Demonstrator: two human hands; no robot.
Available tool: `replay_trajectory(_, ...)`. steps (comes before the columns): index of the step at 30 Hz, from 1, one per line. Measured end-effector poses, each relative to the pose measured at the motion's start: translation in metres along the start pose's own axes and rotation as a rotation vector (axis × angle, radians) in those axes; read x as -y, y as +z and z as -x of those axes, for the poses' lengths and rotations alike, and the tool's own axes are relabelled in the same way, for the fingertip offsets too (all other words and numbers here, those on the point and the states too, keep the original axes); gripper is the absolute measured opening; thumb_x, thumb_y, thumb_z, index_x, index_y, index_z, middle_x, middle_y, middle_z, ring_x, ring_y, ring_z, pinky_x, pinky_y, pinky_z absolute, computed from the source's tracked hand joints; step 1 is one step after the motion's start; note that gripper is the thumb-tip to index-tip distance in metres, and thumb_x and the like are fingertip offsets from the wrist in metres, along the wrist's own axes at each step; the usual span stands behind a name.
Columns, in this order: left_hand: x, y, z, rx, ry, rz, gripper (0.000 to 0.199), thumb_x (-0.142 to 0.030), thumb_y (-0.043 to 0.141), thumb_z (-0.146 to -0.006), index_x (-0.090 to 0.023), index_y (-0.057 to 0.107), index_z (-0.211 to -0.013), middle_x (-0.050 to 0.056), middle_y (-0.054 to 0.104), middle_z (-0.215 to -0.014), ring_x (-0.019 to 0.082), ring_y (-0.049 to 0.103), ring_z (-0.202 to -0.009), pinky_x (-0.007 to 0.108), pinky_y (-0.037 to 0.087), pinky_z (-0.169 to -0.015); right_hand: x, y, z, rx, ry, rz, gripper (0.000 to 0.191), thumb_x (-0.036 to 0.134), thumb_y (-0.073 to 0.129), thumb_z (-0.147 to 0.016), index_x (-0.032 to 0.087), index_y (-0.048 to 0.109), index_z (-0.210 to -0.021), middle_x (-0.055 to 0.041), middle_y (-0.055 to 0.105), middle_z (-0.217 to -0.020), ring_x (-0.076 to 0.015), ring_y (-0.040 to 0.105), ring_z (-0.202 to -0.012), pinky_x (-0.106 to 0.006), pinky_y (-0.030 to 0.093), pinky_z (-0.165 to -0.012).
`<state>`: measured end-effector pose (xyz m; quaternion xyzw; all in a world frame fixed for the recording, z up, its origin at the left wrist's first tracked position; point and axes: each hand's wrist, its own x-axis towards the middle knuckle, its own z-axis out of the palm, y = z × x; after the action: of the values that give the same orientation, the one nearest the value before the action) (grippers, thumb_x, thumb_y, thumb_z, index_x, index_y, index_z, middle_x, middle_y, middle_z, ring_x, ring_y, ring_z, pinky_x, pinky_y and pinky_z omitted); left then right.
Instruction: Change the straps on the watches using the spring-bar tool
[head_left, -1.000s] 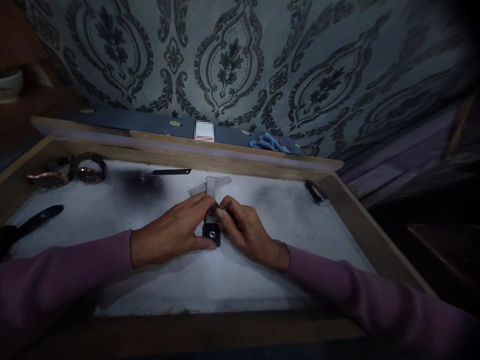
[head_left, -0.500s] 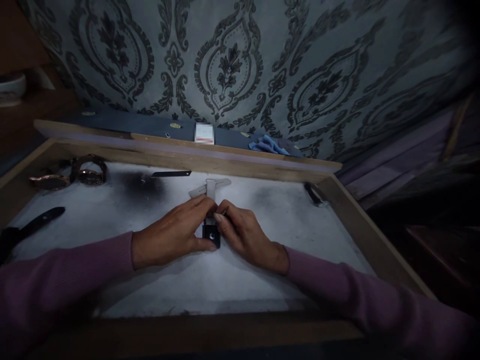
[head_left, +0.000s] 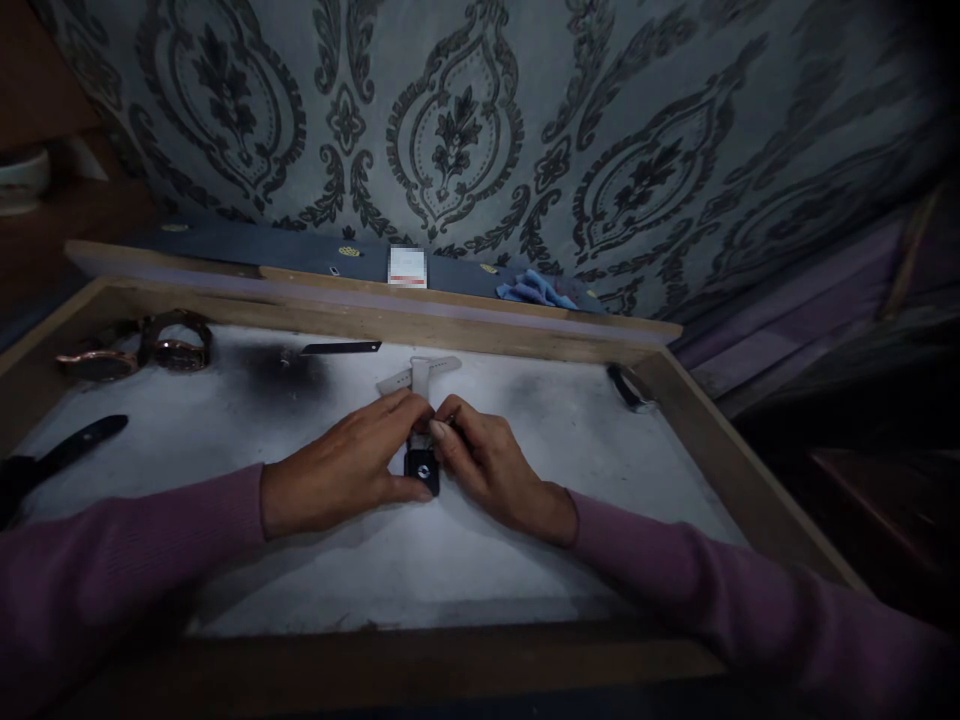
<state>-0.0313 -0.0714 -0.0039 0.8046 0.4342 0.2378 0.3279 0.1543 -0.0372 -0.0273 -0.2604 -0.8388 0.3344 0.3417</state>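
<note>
My left hand [head_left: 341,467] is closed around a smartwatch [head_left: 421,476], thumb at its lower edge and fingers at the upper end. Its black case lies with a round shiny spot facing up. Close against it, my right hand [head_left: 495,462] pinches a small thin thing at the watch's upper end, too small and dark to make out. Just beyond my fingertips, a pale grey watch strap [head_left: 442,366] with holes lies crossed by another pale strap piece [head_left: 421,378]. My fingers hide where that piece meets the case.
Raised wooden edges frame the white work surface [head_left: 315,590]. Two wristwatches [head_left: 180,352] and a dark strap [head_left: 90,437] lie left, a black blade [head_left: 341,348] at the back, another watch [head_left: 630,388] right. Behind the rim are a small white box [head_left: 407,266] and a blue cloth [head_left: 535,289].
Almost nothing differs. My right fingertips have shifted slightly at the watch's upper end, and the view has moved a little.
</note>
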Motion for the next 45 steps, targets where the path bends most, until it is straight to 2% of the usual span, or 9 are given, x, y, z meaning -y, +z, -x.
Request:
replay_trajectory(16, 0.0029, 0.0012, 0.0004, -0.009, 0.01, 0.032, 0.028, -0.027, 0.07, -0.077, -0.023, 0.047, -0.094, 0.003, 0.054, -0.099, 0.022, 0.053, -0.09, 0.038, 0.045, -0.078, 0.0021, -0.0019, -0.0022, 0.004, -0.018, -0.01, 0.015, 0.019, 0.041, -0.095, 0.021, 0.041, -0.08, 0.0045, 0.048, -0.063, -0.0091, 0.044, -0.051, -0.022, 0.036, -0.047)
replay_trajectory(26, -0.0001, -0.0004, 0.0003, -0.008, 0.006, 0.018, 0.03, -0.026, 0.072, -0.077, -0.022, 0.047, -0.093, 0.003, 0.054, -0.099, 0.021, 0.052, -0.091, 0.035, 0.044, -0.08, 0.002, -0.0009, -0.0011, 0.0, 0.006, -0.018, 0.015, 0.019, 0.042, -0.095, 0.021, 0.041, -0.08, 0.0064, 0.042, -0.057, -0.008, 0.039, -0.047, -0.021, 0.033, -0.045)
replay_trajectory(45, 0.0016, 0.0018, 0.0012, -0.031, 0.03, 0.004, 0.027, -0.025, 0.069, -0.079, -0.021, 0.048, -0.095, 0.003, 0.055, -0.1, 0.021, 0.053, -0.09, 0.035, 0.045, -0.078, 0.001, -0.0011, -0.0013, 0.011, -0.011, 0.018, 0.014, 0.019, 0.041, -0.096, 0.02, 0.043, -0.081, 0.0047, 0.049, -0.065, -0.0074, 0.043, -0.05, -0.022, 0.036, -0.047)
